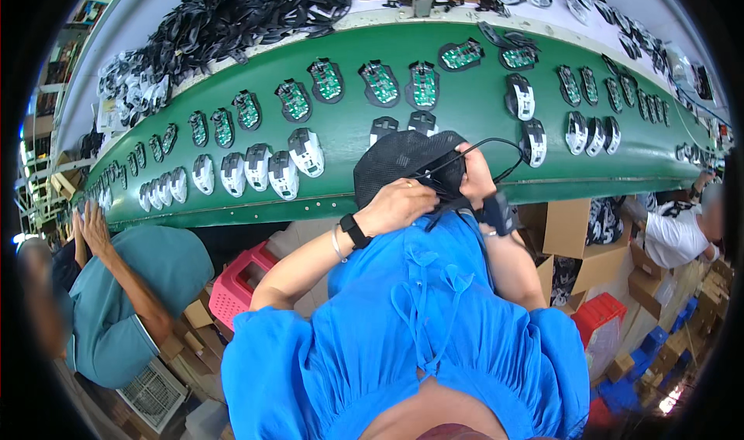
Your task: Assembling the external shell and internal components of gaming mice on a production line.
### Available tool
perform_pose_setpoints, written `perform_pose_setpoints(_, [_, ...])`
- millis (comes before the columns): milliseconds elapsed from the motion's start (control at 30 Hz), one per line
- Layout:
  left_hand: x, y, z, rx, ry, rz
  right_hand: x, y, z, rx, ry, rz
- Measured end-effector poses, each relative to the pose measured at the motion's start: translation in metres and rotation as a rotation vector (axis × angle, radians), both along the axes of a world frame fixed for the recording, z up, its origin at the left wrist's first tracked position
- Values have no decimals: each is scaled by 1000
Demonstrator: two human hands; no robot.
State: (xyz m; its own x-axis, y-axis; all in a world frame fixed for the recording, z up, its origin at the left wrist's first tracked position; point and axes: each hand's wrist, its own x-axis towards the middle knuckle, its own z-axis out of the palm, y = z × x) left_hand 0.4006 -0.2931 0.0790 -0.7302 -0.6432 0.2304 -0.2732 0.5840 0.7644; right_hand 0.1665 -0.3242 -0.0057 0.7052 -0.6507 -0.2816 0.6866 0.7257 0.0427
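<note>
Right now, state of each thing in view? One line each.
left hand: closed on the black mouse shell, over the belt edge
right hand: gripping the black cable at the shell
black mouse shell: held up, dome toward camera
black cable: looped, running into the shell
green belt: carrying rows of open mouse bases

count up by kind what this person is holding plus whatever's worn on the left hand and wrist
black mouse shell, held by left hand and right hand: 1
black cable: 1
ring: 1
black watch: 1
silver bangle: 1
total: 5
</note>
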Motion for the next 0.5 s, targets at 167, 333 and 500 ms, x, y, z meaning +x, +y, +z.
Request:
perform_pose_setpoints(167, [6,-10,0,-82,-55,195,21,7,74,21,802,-234])
perform_pose_setpoints(333, [-6,-12,1,-268,-340,301,11,16,82,-688,1362,0])
perform_pose_setpoints(500, [60,-11,10,-277,-310,-235,-14,28,89,-1012,1342,-46])
